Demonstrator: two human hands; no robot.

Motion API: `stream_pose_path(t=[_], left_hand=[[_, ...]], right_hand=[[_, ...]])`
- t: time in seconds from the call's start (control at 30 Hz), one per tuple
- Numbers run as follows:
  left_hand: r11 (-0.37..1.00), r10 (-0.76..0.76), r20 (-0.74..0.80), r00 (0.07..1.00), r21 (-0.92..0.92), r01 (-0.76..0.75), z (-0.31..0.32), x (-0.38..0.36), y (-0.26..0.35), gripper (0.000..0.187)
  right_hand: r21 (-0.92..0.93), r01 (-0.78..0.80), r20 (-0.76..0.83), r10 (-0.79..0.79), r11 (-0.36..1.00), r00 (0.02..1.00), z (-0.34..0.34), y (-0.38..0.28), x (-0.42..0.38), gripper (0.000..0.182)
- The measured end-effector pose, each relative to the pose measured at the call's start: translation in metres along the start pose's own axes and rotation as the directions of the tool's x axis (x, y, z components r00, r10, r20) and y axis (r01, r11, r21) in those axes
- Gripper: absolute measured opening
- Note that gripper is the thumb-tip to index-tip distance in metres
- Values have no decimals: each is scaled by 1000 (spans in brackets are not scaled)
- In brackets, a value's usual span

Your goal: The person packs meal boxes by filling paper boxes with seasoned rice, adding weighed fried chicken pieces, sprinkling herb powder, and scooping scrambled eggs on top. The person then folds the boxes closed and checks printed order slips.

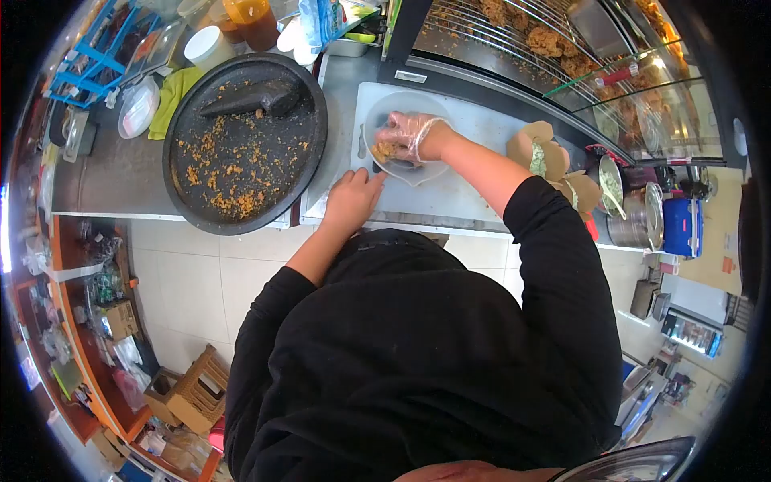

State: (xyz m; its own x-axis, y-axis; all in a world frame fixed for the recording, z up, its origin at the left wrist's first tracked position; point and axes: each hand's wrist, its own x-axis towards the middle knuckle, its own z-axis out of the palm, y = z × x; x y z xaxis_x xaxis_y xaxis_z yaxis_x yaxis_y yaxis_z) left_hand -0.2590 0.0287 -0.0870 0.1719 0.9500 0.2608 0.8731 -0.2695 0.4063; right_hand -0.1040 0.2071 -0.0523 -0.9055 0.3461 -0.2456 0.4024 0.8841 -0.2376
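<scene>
My right hand [418,135], in a clear plastic glove, reaches into a translucent plastic bowl [430,170]. Its fingers are closed around a golden-brown, crumb-coated piece of fried chicken [389,152], partly hidden by the hand. The bowl sits on a white cutting board [474,181]. Bare and with its fingers stretched forward, my left hand [353,195] rests at the board's front left corner, close to the bowl. A dark handle [377,167] shows just beyond its fingertips, partly under the bowl's edge.
Left of the board stands a wide black stone mortar [245,153] with crumbs and a pestle [255,98]. Open cardboard boxes [536,149] and a bowl with a spoon [610,185] are on the right. A glass-fronted cabinet [514,48] with fried chicken borders the back.
</scene>
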Motion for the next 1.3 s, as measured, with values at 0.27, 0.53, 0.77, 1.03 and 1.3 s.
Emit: stream_pose_path(t=[0.27, 0.53, 0.77, 1.03, 1.3], left_hand=[[999, -41, -36, 999, 10, 42, 5, -1, -4, 27], [997, -71, -13, 997, 27, 71, 3, -1, -2, 26], [998, -45, -27, 999, 35, 46, 5, 1, -5, 24], [999, 8, -79, 997, 39, -5, 9, 5, -9, 21], [1000, -22, -79, 997, 20, 23, 9, 4, -9, 21]], right_hand=[[92, -34, -312, 61, 995, 948, 18, 32, 2, 39], [891, -378, -4, 836, 252, 548, 31, 54, -101, 33], [171, -827, -404, 804, 536, 437, -5, -6, -108, 36], [-64, -445, 109, 449, 893, 887, -36, -46, -45, 44], [-53, -222, -1, 222, 974, 975, 11, 3, -2, 46]])
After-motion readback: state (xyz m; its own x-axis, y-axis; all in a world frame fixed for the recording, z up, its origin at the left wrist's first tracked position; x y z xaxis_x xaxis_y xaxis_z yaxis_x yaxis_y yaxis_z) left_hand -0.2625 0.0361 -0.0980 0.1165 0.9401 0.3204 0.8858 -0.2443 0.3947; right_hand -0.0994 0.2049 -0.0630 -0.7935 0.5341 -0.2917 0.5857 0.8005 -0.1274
